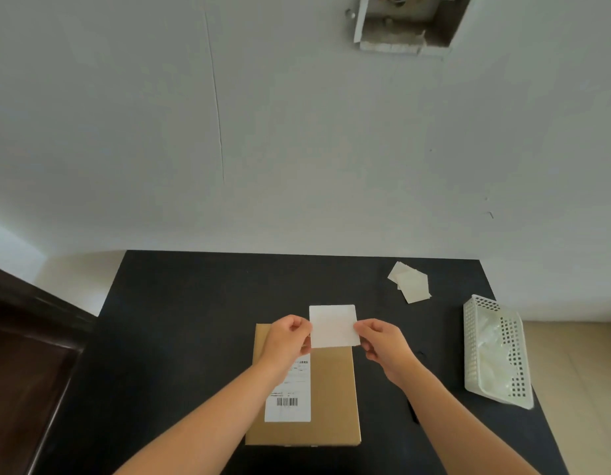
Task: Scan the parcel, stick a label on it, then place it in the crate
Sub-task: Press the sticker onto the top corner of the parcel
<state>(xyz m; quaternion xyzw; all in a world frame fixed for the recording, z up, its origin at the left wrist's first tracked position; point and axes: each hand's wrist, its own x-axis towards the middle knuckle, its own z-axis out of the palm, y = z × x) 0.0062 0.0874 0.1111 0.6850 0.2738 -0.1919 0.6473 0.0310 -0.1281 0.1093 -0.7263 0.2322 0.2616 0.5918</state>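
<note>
A flat brown cardboard parcel (pixel 331 395) lies on the black table (pixel 180 337), with a white barcode shipping sticker (pixel 288 402) on its left half. Above the parcel's far end I hold a blank white label (pixel 334 325) by its two side edges. My left hand (pixel 288 337) pinches the left edge and my right hand (pixel 383 344) pinches the right edge. A white perforated plastic crate (pixel 472 347) stands at the right side of the table, with clear plastic wrapping inside it.
A small pile of cream-coloured label backings (pixel 410 282) lies at the far right of the table. A thin dark object (pixel 413 411) lies right of the parcel, partly under my right forearm. A white wall stands behind the table; dark wooden furniture (pixel 29 354) is on the left.
</note>
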